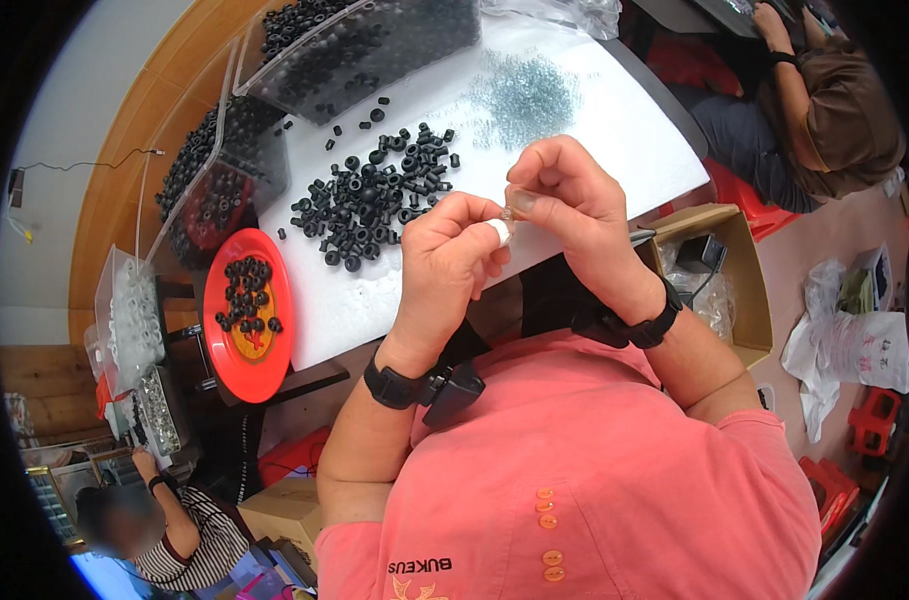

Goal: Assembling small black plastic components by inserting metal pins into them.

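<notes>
My left hand (pixel 453 245) and my right hand (pixel 578 205) meet above the table's near edge, both in a pinch. A tiny shiny, see-through piece (pixel 509 212) shows between their fingertips; its kind is too small to make out. Something white (pixel 502 232) covers the left thumb's tip, and I cannot tell whether it is a wrap or a part. Left of the hands lies a loose pile of small black spool-shaped parts (pixel 370 195). Beyond the right hand spreads a heap of tiny clear bluish pieces (pixel 525 100).
The white tabletop (pixel 625 130) carries clear bins of black parts (pixel 375 50) at the back. At the left edge is a red plate (pixel 275 345) with black parts, near a bin of whitish pieces (pixel 130 325). An open carton (pixel 755 300) stands right. Co-workers sit far right and lower left.
</notes>
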Demonstrator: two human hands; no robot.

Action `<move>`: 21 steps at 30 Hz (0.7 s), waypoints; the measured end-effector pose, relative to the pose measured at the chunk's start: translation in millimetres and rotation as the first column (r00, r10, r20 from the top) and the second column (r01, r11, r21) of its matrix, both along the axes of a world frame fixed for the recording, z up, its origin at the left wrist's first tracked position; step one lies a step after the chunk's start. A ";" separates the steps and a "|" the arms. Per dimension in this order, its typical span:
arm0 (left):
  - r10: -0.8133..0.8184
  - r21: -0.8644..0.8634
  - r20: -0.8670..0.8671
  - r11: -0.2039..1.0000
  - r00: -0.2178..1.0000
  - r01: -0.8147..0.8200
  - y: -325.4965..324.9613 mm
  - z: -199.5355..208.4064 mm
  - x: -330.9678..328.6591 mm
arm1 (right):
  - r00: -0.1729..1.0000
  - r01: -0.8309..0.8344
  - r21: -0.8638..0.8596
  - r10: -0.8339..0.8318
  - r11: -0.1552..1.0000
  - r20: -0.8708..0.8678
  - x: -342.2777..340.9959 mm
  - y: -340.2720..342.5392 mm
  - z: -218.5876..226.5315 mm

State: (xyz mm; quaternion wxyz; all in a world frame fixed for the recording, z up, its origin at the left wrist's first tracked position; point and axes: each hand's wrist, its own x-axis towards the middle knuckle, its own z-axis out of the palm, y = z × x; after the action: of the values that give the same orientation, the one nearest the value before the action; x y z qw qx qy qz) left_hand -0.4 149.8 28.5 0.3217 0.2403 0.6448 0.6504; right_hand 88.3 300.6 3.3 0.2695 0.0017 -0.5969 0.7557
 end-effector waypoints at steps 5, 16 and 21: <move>-0.092 0.090 0.388 0.994 0.917 0.062 -3.0 7.8 -1.2 | 0.994 0.082 0.223 -0.063 0.971 -0.091 2.4 -0.1 -1.3; 0.039 0.012 0.256 0.999 0.966 -0.043 -10.3 1.0 -5.7 | 0.890 0.408 0.832 -0.366 0.375 -0.272 -15.4 18.9 -13.3; 0.039 0.035 0.209 0.998 0.977 -0.047 -14.9 -6.8 0.4 | 0.785 0.518 0.849 -0.451 0.101 -0.425 -19.0 17.5 -11.7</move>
State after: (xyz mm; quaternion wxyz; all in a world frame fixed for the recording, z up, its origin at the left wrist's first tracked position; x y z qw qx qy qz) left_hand 0.0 135.0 21.7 0.3683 0.1632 0.5996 0.6915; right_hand 69.3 318.1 -8.4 0.4629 -0.0146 -0.8777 0.1230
